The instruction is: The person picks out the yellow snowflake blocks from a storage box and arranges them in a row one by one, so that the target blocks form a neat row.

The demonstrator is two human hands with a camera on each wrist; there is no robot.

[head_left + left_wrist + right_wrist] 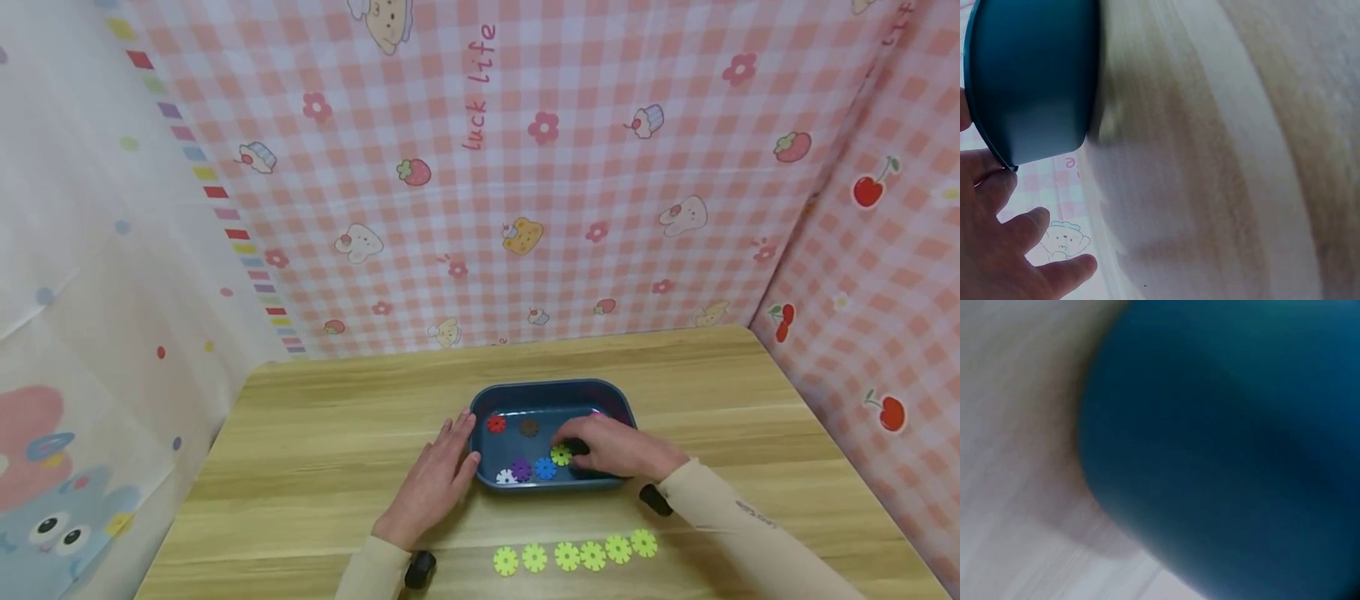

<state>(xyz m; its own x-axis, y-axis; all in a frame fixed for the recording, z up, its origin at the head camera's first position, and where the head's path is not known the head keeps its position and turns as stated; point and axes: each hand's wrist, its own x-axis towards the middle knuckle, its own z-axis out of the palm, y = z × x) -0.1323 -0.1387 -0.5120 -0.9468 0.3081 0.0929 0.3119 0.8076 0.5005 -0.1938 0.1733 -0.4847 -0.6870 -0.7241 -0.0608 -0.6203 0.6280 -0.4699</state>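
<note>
Right hand (pixel 618 444) inside blue tray (pixel 492 448), at yellow-green disc (pixel 561 455); cannot tell if pinched. Left hand (pixel 431 483) against tray, fingers apart. Judge disc light, stiff; take by notched edge.

The right hand (pixel 611 444) covers part of the tray (pixel 491 450), hiding what lies beneath the palm and whether the fingers pinch the yellow-green piece (pixel 559 455) at their tips. Only a sliver of a magenta piece (pixel 597 415) shows behind the knuckles. Where the purple piece (pixel 521 470) meets the white piece (pixel 505 477), the overlap is too small to tell. The head view's bottom edge cuts off both sleeves (pixel 742 525); print on the right one is unreadable. The left wrist view crops the left hand (pixel 997 231) and tray; the right wrist view blurs the tray.
</note>
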